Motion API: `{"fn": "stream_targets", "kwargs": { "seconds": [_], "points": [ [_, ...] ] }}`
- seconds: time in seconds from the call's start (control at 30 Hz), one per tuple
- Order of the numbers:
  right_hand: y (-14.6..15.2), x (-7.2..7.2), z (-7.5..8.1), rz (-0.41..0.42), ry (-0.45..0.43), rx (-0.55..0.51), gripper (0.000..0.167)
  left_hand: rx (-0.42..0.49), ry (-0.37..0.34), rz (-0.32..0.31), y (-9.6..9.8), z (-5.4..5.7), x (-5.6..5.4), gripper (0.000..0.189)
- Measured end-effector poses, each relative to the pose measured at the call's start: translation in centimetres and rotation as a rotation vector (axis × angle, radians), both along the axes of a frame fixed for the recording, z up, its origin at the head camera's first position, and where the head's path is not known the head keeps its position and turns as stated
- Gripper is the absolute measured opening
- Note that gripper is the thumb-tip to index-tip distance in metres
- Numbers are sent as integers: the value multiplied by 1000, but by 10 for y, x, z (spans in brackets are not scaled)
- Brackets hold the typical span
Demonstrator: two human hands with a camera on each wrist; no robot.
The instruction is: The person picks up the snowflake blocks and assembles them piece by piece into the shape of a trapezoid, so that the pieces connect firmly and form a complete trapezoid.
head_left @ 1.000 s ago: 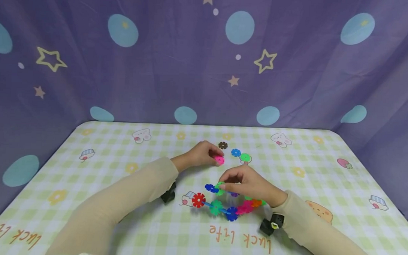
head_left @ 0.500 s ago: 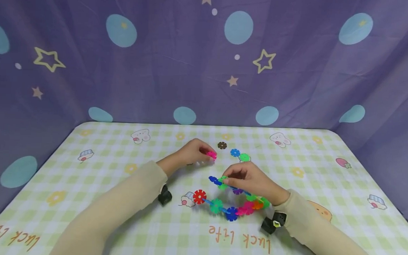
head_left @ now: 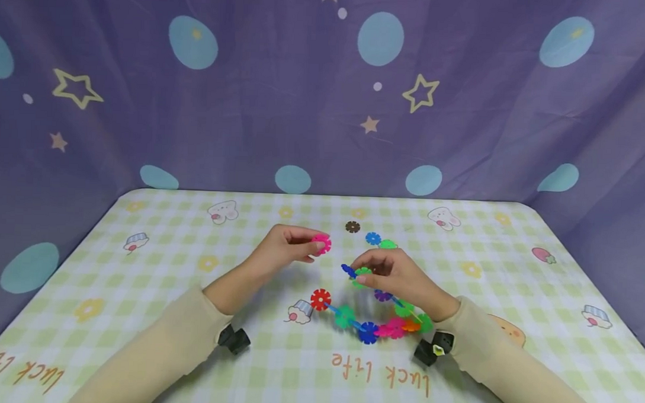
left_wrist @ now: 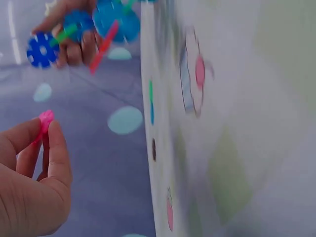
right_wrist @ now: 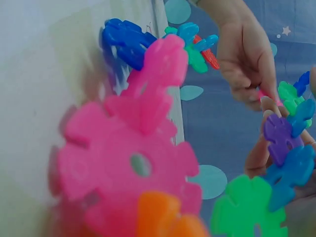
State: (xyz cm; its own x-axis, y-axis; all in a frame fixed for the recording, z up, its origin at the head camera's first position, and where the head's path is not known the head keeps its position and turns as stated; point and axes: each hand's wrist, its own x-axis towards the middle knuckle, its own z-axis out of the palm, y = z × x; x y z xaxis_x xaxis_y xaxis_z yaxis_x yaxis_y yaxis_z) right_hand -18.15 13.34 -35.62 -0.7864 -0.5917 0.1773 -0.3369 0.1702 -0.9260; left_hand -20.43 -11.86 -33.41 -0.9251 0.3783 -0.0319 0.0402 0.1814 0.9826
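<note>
My left hand (head_left: 280, 250) pinches a pink snowflake disc (head_left: 323, 244), a flat round notched plastic piece, between thumb and fingers, held above the table. To its right, my right hand (head_left: 397, 281) grips a green disc (head_left: 361, 276) near one end of a curved chain of interlocked discs. A dark blue disc (left_wrist: 43, 50) forms that end and points toward the left hand. The chain's other end is a red disc (head_left: 321, 299). Between the ends run teal, blue, pink, orange, green and purple (right_wrist: 282, 139) discs. The right hand's fingers partly hide the chain.
Beyond the hands, a brown disc (head_left: 352, 227), a blue disc (head_left: 373, 238) and a light green disc (head_left: 388, 244) lie loose on the checked tablecloth (head_left: 153, 326). A purple patterned curtain (head_left: 240, 127) hangs behind the table.
The left hand has carried the pink disc up off the table and to the left, turning it to face the chain. The right hand has lifted its chain end slightly upward and right.
</note>
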Motion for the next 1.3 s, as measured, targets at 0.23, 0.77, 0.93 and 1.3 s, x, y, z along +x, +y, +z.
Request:
{"fn": "stream_targets", "kwargs": {
  "seconds": [0.23, 0.77, 0.93, 1.3],
  "points": [
    [-5, 1, 3, -25, 0, 44, 23, 72, 27, -24, 7, 3, 25, 28],
    [-8, 4, 4, -68, 60, 27, 25, 108, 151, -18, 11, 1, 33, 21],
    [-9, 5, 4, -80, 78, 29, 23, 62, 182, -30, 12, 1, 32, 20],
    [-11, 4, 1, -136, 107, 51, 19, 21, 192, -18, 19, -2, 32, 19]
  ]
}}
